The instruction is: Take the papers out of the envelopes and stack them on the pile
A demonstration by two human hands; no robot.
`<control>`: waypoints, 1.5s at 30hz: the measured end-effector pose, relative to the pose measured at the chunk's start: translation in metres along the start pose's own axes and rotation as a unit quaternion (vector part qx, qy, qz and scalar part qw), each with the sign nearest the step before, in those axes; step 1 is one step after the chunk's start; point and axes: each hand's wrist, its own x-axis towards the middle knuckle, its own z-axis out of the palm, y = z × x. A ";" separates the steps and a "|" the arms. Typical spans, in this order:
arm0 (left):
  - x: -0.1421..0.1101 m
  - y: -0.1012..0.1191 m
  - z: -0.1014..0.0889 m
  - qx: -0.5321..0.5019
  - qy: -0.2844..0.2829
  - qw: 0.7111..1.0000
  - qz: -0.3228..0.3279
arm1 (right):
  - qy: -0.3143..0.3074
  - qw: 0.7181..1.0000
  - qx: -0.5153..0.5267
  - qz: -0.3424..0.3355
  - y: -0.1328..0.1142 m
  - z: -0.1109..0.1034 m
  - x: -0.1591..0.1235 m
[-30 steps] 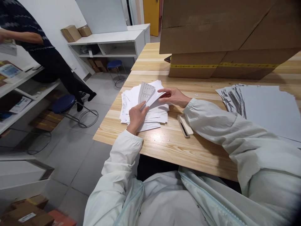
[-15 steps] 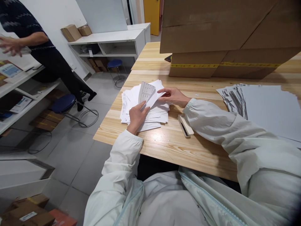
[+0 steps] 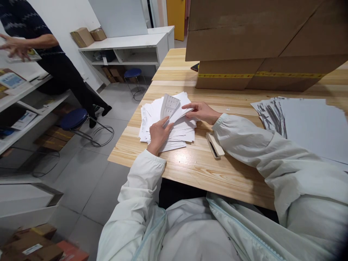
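A loose pile of white paper sheets (image 3: 187, 136) lies near the left corner of the table. My left hand (image 3: 158, 135) grips the lower end of a folded sheet of paper (image 3: 170, 105), whose upper flap with a printed grid stands up. My right hand (image 3: 202, 111) pinches the right edge of that white paper between thumb and fingers, above the pile. Below my right wrist a beige stapler (image 3: 214, 145) lies on the wooden table (image 3: 195, 166), touching neither hand.
Large cardboard boxes (image 3: 231, 74) stand at the back of the table. A wide stack of white sheets (image 3: 304, 116) lies at the right. On the left, past blue stools (image 3: 74, 119), a person (image 3: 54, 54) stands by a white shelf (image 3: 43, 114).
My hands and the paper have hardly moved; the right fingers shifted slightly on the sheet's edge. The other person's hand has moved and spread at the far left.
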 end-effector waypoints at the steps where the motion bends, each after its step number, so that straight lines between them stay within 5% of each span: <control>1: 0.000 0.000 0.000 0.002 0.001 1.000 0.001 | 0.002 1.000 0.004 0.010 0.000 0.000 0.001; 4: 0.000 0.000 0.000 0.003 0.002 1.000 0.002 | 0.010 0.999 -0.017 0.038 0.003 0.001 0.001; 7: 0.000 -0.001 0.000 0.001 0.001 1.000 0.001 | 0.049 0.983 -0.177 -0.006 0.006 -0.001 0.001; 10: 0.000 -0.001 0.001 -0.003 0.004 1.000 0.005 | 0.122 0.913 -0.373 -0.109 0.011 -0.004 -0.001; 13: 0.000 -0.002 0.002 -0.001 0.004 1.000 0.005 | 0.136 0.872 -0.433 -0.182 0.013 -0.005 0.001; 18: 0.002 -0.004 0.003 0.017 0.005 1.000 -0.003 | 0.085 0.928 -0.307 -0.191 0.004 -0.003 0.005; 22: -0.014 0.007 -0.010 -0.020 0.039 0.998 0.055 | -0.022 0.998 -0.036 -0.045 -0.016 -0.008 -0.002; 25: -0.047 0.024 -0.027 -0.133 0.016 0.985 0.111 | -0.105 0.985 0.112 0.072 -0.031 -0.018 -0.020; 28: -0.088 0.043 -0.042 -0.253 -0.070 0.957 0.123 | -0.132 0.976 0.136 0.106 -0.038 -0.023 -0.046; 33: -0.143 0.059 -0.059 -0.353 -0.205 0.906 0.114 | -0.113 0.988 0.049 0.089 -0.036 -0.017 -0.105; 35: -0.155 0.057 -0.066 -0.378 -0.172 0.903 0.112 | -0.029 0.999 0.000 0.015 -0.035 -0.012 -0.135; 37: -0.162 0.051 -0.071 -0.416 -0.053 0.904 0.078 | 0.068 0.992 -0.047 -0.099 -0.034 -0.006 -0.170; 39: -0.164 0.045 -0.074 -0.487 0.047 0.872 0.002 | 0.112 0.971 -0.065 -0.202 -0.032 0.002 -0.204; 40: -0.165 0.043 -0.074 -0.534 0.045 0.843 -0.043 | 0.114 0.964 -0.063 -0.231 -0.031 0.006 -0.219; 45: -0.172 0.044 -0.059 -0.696 -0.213 0.662 -0.179 | 0.046 0.976 -0.052 -0.207 -0.018 0.029 -0.257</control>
